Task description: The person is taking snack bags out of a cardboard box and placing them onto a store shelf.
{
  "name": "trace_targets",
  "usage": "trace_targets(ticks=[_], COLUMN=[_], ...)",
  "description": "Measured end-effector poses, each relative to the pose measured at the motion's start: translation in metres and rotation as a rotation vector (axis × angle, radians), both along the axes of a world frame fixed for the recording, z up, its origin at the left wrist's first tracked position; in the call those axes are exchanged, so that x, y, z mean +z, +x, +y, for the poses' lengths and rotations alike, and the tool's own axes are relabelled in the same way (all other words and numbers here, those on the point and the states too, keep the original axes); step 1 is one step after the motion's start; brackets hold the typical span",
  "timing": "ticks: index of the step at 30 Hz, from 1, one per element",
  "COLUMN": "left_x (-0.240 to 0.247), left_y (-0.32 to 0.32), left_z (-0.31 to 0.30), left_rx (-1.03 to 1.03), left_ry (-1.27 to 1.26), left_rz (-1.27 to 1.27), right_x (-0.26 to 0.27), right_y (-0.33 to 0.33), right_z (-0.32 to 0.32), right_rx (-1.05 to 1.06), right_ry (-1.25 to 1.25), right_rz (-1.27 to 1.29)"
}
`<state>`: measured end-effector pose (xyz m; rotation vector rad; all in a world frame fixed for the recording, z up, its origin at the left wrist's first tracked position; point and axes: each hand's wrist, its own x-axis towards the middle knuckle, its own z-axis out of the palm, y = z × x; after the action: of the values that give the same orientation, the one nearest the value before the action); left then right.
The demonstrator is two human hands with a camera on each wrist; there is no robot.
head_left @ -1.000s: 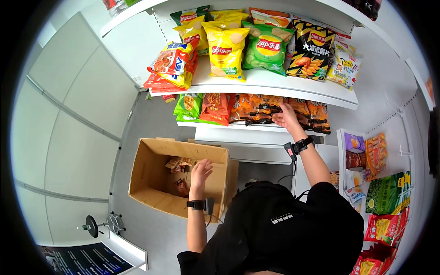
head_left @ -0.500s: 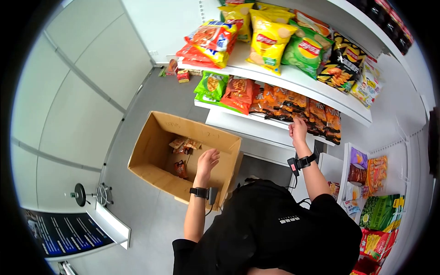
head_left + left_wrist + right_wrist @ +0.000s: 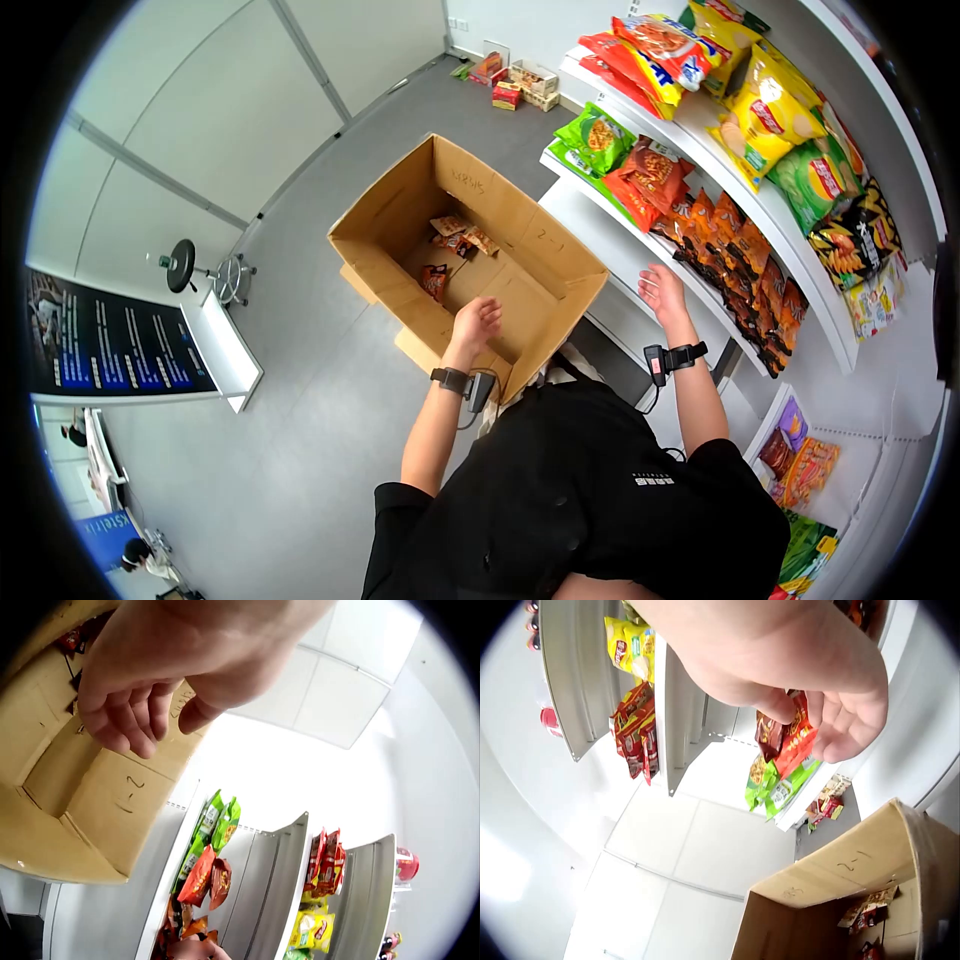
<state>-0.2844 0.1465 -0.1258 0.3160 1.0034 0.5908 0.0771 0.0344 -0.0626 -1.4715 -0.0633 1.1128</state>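
My left hand (image 3: pixel 477 325) hangs over the near side of an open cardboard box (image 3: pixel 525 225), its fingers loosely bent and holding nothing. Inside the box lie several small snack packets (image 3: pixel 435 281). My right hand (image 3: pixel 662 295) is between the box and the lower shelf (image 3: pixel 705 285), fingers relaxed with no item in them. Packed on that shelf are orange-and-black snack bags (image 3: pixel 735 255), red bags (image 3: pixel 652 175) and green bags (image 3: pixel 597 138). In the right wrist view the right fingers (image 3: pixel 847 724) overlap a red bag (image 3: pixel 799 746) behind them.
The upper shelf (image 3: pixel 740 170) carries yellow chip bags (image 3: pixel 770 115) and red noodle packs (image 3: pixel 665 55). Small boxes (image 3: pixel 525 88) sit on the floor by the far wall. A wheeled stool (image 3: pixel 232 278) is at the left, with more snacks (image 3: pixel 808 470) on a rack at lower right.
The head view has swung left, so the box appears nearer the middle. My right hand has drawn back from the orange-and-black bags toward the box. My left hand stays over the box.
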Motion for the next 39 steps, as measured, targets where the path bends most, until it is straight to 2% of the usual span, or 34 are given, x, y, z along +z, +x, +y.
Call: trace_targets(ticks=[3,8,11,14,17,18,21,26,29,30,32,35,39], left_x=[-0.01,-0.02,-0.049,-0.042,-0.039,-0.04,-0.045,-0.085,-0.116,-0.119,-0.122,-0.143,-0.163], left_y=[-0.014,-0.021,-0.028,-0.029,-0.028,-0.03,-0.023,-0.01,0.0,0.002,0.005,0.006,0.011], left_z=[0.007,0.014,0.024,0.032,0.043,0.047,0.062,0.088,0.099,0.103,0.108,0.113,0.127], left_rx=[0.071,0.179,0.261,0.34,0.431,0.412,0.474,0.569,0.651,0.658,0.671,0.688,0.583], left_ry=[-0.028,-0.094,-0.189,-0.239,-0.293,-0.291,-0.346,-0.333,-0.39,-0.415,-0.46,-0.515,-0.509], left_rz=[-0.027,0.021,-0.016,0.009,0.039,-0.005,0.046,0.128,0.235,0.25,0.257,0.278,0.21], right_x=[-0.01,-0.026,-0.048,-0.084,-0.073,-0.082,-0.089,-0.105,-0.12,-0.112,-0.135,-0.14,-0.125], right_y=[-0.012,-0.03,-0.035,-0.036,-0.061,-0.075,-0.09,-0.107,-0.099,-0.099,-0.088,-0.087,-0.099], right_z=[0.029,0.084,0.122,0.165,0.201,0.216,0.248,0.294,0.315,0.319,0.324,0.325,0.325], right_rx=[0.057,0.173,0.274,0.367,0.486,0.362,0.479,0.637,0.884,0.95,1.003,1.002,0.943], right_ry=[-0.002,-0.167,-0.176,-0.178,-0.112,-0.123,-0.228,-0.284,-0.324,-0.381,-0.412,-0.443,-0.474], right_rz=[-0.015,-0.189,-0.237,-0.263,-0.51,-0.659,-0.936,-1.075,-0.929,-0.928,-0.968,-0.979,-1.045])
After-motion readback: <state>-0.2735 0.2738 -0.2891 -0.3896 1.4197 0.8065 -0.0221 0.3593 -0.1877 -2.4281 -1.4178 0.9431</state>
